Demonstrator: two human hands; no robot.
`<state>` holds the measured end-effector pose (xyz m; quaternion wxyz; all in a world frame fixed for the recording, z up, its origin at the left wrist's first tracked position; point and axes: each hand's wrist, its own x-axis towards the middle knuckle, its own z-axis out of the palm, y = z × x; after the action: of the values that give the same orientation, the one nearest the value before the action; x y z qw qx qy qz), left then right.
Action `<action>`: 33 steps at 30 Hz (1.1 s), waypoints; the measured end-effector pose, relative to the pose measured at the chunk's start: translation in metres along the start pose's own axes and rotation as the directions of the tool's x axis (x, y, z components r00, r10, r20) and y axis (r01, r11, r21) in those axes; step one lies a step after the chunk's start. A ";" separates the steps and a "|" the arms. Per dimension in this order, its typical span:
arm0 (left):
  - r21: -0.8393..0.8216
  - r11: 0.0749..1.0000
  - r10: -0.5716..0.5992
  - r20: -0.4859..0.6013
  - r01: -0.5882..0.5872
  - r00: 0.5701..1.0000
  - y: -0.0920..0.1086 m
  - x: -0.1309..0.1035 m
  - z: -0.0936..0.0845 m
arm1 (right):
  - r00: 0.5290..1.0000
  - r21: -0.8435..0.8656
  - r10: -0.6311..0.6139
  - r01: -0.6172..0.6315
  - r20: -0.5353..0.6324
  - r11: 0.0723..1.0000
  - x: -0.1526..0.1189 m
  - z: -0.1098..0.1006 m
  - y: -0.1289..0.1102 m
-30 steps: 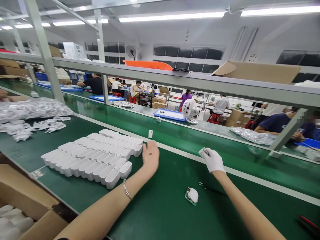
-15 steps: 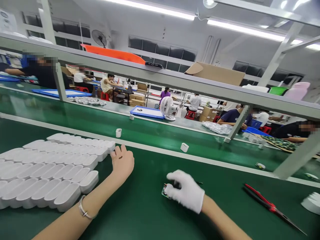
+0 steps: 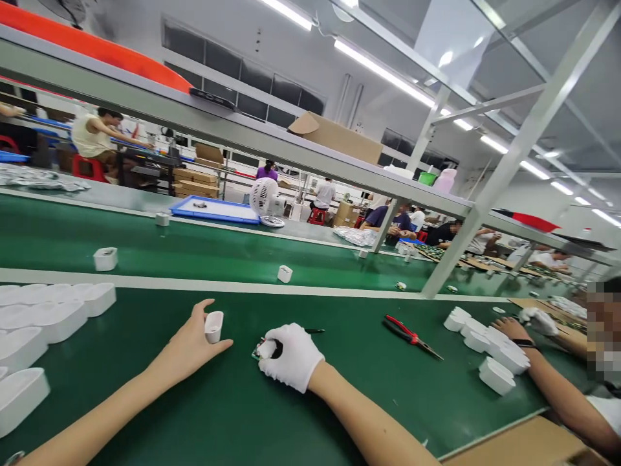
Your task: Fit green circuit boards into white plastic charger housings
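Right of white, oval plastic cups on the dark green surface, by the fingers of the bare left hand a matching cup is grasped, while a small green circuit board is pinched by the white-gloved right hand, left of red-and-black pliers.

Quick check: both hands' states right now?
Left hand: holding a white cup, thumb spread.
Right hand, gloved: closed on a small circuit board.
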<state>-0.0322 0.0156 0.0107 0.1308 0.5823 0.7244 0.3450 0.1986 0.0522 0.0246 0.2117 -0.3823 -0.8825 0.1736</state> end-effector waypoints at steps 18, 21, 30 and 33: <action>-0.299 0.870 0.364 -0.148 -0.393 0.919 0.015 -0.013 0.001 | 0.981 -0.072 0.123 -0.135 -0.149 0.988 0.008 -0.021 0.057; -0.234 0.810 0.482 -0.259 -0.538 0.837 0.016 -0.017 -0.001 | 0.968 0.029 0.153 -0.150 -0.200 0.988 0.012 -0.016 0.060; -0.156 0.773 0.578 -0.222 -0.614 0.785 0.019 -0.022 -0.003 | 0.860 0.358 -0.052 0.266 -0.508 0.895 -0.002 -0.016 -0.010; -0.121 0.753 0.617 -0.211 -0.647 0.758 0.019 -0.022 0.001 | 0.785 0.202 -0.320 0.484 -0.531 0.852 -0.016 -0.015 -0.032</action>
<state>-0.0106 -0.0035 0.0181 0.0025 0.7491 0.4565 0.4801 0.1968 0.0214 0.0491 0.5159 -0.1727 -0.8221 0.1678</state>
